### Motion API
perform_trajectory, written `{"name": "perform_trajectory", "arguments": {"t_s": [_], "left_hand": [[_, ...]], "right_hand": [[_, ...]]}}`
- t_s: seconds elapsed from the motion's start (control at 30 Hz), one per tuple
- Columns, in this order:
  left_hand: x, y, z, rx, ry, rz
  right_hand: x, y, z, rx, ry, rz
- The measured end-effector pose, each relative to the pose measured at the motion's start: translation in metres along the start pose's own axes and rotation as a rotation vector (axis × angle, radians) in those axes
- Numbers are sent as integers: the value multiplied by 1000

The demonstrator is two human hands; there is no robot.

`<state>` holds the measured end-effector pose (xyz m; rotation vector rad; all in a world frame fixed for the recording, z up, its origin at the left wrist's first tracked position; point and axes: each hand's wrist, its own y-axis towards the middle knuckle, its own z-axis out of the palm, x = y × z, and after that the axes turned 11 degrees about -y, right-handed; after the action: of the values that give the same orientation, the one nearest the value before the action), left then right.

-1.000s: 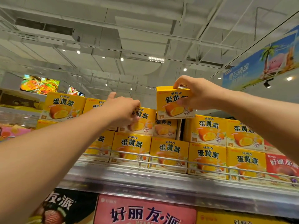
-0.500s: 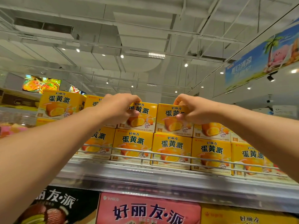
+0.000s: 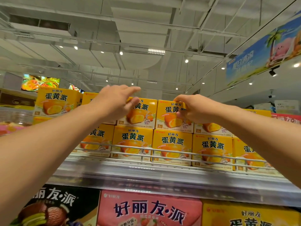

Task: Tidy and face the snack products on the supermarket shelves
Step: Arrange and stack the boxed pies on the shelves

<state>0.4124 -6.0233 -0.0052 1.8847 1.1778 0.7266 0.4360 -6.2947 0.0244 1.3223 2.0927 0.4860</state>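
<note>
My right hand (image 3: 193, 107) grips a yellow cardboard egg-yolk-pie box (image 3: 171, 117) in the upper row of the top shelf: fingers curl over its top right edge and the thumb presses its front face. The box stands upright, label forward, flush beside its neighbour on the left. My left hand (image 3: 114, 101) is raised before that neighbouring yellow box (image 3: 138, 114); its fingers are extended and relaxed, holding nothing, the index finger reaching above the box's top edge. I cannot tell whether the thumb touches the box front.

The upper row sits on a lower row of identical yellow boxes (image 3: 172, 147), faces forward, behind a grey wire shelf rail (image 3: 162, 153). One further yellow box (image 3: 57, 101) stands at the far left of the upper row, turned slightly at an angle. The metal shelf edge (image 3: 146, 178) runs below. Beneath it I see larger cartons: a black one (image 3: 48, 206), a pink one (image 3: 149, 209) and a yellow one (image 3: 250, 216). A blue hanging banner (image 3: 263, 51) is upper right.
</note>
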Motion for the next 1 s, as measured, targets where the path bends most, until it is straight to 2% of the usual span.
{"name": "perform_trajectory", "arguments": {"t_s": [0.1,0.2,0.3,0.4,0.53,0.67,0.87,1.0], "left_hand": [[39,2,-22,-149,49,-105],[90,-9,-45,-50,249,-399],[111,-25,-48,65,237,-544],[115,-31,-42,55,142,-519],[111,-30,-39,74,171,-500],[107,-29,-32,52,98,-486],[102,-32,-25,-5,109,-486],[105,-28,-22,28,167,-471]], "right_hand": [[0,-1,0,10,-6,13],[-2,-2,1,2,-27,20],[-4,-1,1,-24,-44,20],[-1,1,2,-47,-47,16],[2,2,1,-34,-16,16],[4,-1,1,-25,12,13],[8,-7,1,-35,2,27],[8,-6,2,-35,-1,30]]}}
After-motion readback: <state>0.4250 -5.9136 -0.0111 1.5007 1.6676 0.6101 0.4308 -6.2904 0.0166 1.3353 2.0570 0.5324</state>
